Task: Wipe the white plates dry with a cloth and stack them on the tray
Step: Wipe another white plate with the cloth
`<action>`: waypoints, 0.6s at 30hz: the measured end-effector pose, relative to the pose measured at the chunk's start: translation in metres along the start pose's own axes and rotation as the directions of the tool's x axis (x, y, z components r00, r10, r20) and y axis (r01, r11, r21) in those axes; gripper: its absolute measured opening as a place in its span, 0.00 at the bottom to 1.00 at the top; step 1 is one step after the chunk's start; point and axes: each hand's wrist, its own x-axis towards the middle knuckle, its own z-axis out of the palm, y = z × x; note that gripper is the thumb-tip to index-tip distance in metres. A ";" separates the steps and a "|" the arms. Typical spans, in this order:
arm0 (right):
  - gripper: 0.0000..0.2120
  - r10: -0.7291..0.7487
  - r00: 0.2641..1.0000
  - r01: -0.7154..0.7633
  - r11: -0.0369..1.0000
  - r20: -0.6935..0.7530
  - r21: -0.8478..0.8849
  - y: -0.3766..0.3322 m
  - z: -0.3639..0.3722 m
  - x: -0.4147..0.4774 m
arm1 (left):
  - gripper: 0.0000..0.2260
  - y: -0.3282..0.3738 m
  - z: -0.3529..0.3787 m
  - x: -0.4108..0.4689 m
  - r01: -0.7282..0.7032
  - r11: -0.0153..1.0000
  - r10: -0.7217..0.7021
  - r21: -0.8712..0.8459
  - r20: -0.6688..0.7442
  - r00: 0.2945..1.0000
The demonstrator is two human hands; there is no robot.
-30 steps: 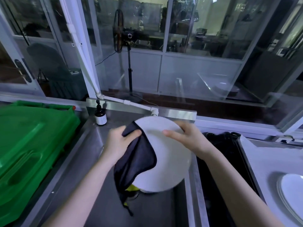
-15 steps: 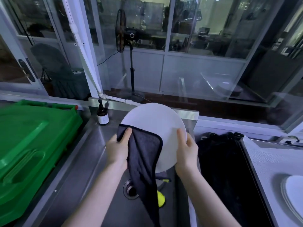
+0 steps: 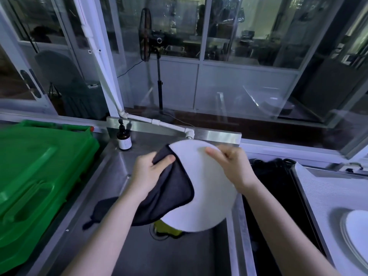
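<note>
Holding the white plate (image 3: 207,196) tilted in the air above the sink (image 3: 179,255), with nothing under it.

Risk, as judged: the plate is likely wet, and only one hand grips it, at one edge. A hard rub from the cloth side could pivot it out of that grip. It would drop into the steel sink, onto the yellow object (image 3: 168,230) at the drain, and might chip. The loose lower fold of the dark cloth (image 3: 169,198) hangs toward the sink. It could pick up water there and re-wet the plate.

Left hand (image 3: 147,172), over the sink's left half: fingers (image 3: 168,159) pinch the cloth, thumb on top, against the plate's left part.

Right hand (image 3: 233,168), over the sink's right edge: fingers (image 3: 213,153) curl on the plate's far right rim, one laid across its face. Most of the plate lies below and between the two hands.

Right of the sink, past a dark recess (image 3: 278,196): tray (image 3: 322,196) with stacked plates (image 3: 356,230). The carry across looks like another slip point.

Behind the sink: brown bottle (image 3: 123,139).
</note>
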 end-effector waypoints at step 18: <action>0.10 0.088 0.942 -0.048 0.990 0.324 -0.129 -0.015 -0.004 0.016 | 0.21 0.007 -0.002 0.008 -0.114 0.991 0.098 0.063 0.221 0.970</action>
